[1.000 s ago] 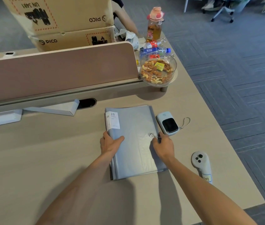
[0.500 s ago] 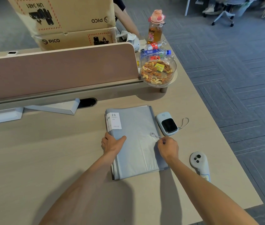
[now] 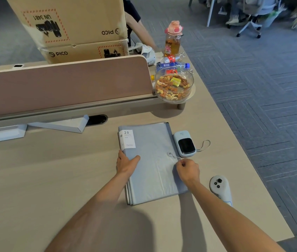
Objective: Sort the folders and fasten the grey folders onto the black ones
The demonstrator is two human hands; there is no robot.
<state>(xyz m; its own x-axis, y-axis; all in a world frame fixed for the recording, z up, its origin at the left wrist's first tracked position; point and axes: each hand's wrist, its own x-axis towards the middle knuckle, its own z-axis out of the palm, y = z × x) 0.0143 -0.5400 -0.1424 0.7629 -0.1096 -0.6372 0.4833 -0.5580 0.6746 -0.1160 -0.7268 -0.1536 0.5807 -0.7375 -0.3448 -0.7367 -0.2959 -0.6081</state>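
Grey folder (image 3: pixel 153 164) lies flat on the table (image 3: pixel 53 179), left hand (image 3: pixel 126 163) pressing its spine edge with a wide, flat grip, right hand (image 3: pixel 187 170) pinching its elastic cord (image 3: pixel 175 156).

A pale wood-grain desk (image 3: pixel 53 179) carried a brown rounded partition panel (image 3: pixel 62 84); beyond the desk's right edge lay grey patterned carpet (image 3: pixel 262 88) and a swivel chair (image 3: pixel 249 24).
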